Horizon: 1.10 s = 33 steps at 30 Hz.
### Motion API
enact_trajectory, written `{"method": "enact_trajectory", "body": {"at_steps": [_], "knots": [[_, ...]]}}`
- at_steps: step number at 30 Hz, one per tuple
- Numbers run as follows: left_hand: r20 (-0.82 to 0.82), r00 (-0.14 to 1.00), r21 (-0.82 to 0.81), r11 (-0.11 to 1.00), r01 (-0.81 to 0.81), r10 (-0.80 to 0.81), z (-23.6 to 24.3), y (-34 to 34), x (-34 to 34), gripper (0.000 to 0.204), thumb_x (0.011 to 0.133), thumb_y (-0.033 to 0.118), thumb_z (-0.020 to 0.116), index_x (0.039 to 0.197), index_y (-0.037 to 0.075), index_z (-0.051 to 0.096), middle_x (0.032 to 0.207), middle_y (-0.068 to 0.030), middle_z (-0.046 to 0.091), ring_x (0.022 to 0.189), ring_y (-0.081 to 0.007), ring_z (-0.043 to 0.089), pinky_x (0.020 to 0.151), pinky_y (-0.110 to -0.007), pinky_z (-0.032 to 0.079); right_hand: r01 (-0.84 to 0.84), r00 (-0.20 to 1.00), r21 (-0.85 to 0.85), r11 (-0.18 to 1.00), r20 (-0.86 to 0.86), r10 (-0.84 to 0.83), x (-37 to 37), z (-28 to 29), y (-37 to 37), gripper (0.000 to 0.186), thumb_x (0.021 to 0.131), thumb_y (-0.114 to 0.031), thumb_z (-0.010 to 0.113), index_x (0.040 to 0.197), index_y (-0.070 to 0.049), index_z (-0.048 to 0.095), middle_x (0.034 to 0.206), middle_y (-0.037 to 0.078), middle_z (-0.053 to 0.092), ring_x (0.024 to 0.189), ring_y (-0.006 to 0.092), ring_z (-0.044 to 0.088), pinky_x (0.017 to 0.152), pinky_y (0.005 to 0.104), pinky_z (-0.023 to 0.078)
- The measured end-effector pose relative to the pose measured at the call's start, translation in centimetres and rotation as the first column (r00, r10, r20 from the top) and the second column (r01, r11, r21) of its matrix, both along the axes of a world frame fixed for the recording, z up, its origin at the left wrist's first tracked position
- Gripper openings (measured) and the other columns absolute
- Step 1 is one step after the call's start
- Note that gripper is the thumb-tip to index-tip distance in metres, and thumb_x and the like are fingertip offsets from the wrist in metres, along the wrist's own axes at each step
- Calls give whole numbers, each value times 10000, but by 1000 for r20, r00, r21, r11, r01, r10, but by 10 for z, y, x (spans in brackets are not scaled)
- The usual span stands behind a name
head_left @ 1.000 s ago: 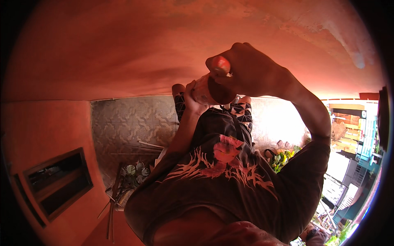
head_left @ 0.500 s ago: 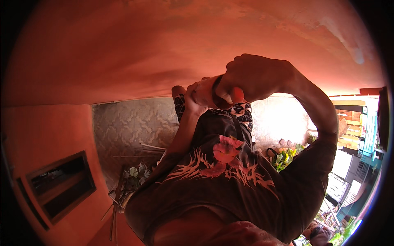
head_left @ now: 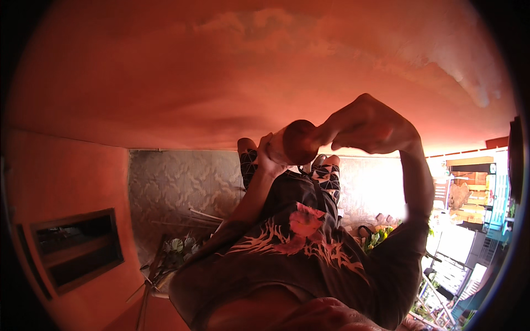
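A round, tub-like container [head_left: 280,145], pale outside with a dark reddish opening, is tilted toward the right in front of my body. My left hand [head_left: 267,159] is closed around its left side and holds it up. At the opening is my right hand [head_left: 369,128], its wrist bent and its fingers drawn together toward the rim. Whatever those fingers pinch, if anything, is hidden in shadow. The orange-red wall [head_left: 182,83] rises close ahead of both hands, with darker and paler blotches across its upper part.
Patterned floor [head_left: 176,176] lies below. Leafy plants [head_left: 179,245] and thin sticks [head_left: 204,218] are at the lower left, near a dark framed opening [head_left: 80,248] in the side wall. More plants [head_left: 381,236] grow at the right, by a bright outdoor area.
My right hand has moved right and down, drawing back from over the container, so its opening now shows. The left hand and container sit slightly lower in view.
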State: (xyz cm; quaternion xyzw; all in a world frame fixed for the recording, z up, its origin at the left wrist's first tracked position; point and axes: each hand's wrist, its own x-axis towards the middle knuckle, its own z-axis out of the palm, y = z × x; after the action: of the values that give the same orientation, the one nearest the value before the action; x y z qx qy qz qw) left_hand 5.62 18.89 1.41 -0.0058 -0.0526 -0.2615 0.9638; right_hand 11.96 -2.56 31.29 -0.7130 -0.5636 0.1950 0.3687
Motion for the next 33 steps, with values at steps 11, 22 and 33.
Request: {"method": "enact_trajectory", "body": {"at_steps": [11,22,33], "knots": [[-68,979,281,945,-167,193,38,11,23,597,928,585,420,1262,114,575,1119,-128,661,826,-272,671,496,-372,504,745,480,520,418,-853,206,-1,-135,-14,165,946,-94,613,1061,-7,533,1023,201,641,917,337,697,660,494,662],[19,982,159,969,-188,188,52,20,27,659,914,596,413,1316,86,518,1111,-173,630,840,-314,628,438,-327,436,813,416,535,230,-809,415,-7,-153,39,215,1003,-171,576,1191,-113,490,1176,76,568,962,283,702,794,397,641],[68,914,56,913,-404,400,36,102,10,664,908,572,481,1331,61,490,1154,-175,572,949,-361,586,469,-332,478,595,738,752,284,-371,-563,10,-93,119,176,979,-112,606,1116,-3,606,1078,123,647,1023,174,607,856,327,525]]}}
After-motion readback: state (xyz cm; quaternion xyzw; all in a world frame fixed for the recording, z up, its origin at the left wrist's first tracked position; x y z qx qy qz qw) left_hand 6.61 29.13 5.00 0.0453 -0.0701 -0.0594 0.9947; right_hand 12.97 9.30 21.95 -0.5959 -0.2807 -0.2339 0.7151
